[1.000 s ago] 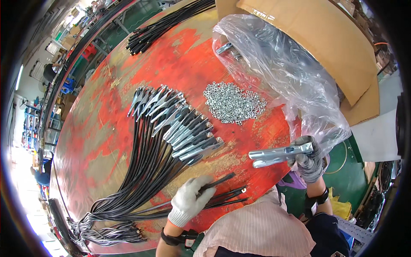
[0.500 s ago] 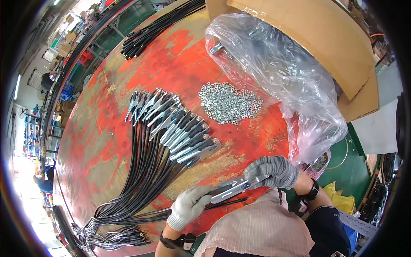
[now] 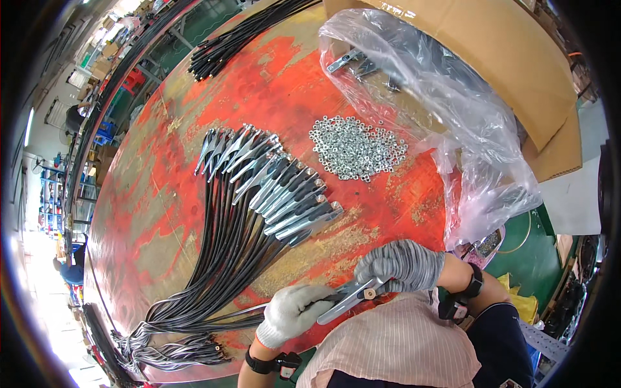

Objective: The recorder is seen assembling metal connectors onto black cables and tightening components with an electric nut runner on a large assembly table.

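Over a worn red tabletop (image 3: 259,97), the right hand (image 3: 404,265) gripped a metal clamp (image 3: 348,304), the left hand (image 3: 291,313) a black cable (image 3: 254,319).

Holds the left hand (image 3: 290,315), gloved in white, low near the torso (image 3: 391,339), fingers curled in toward the thumb. Points the right hand (image 3: 400,265), gloved in grey stripes, leftward beside it, fingers bent, back turned up.
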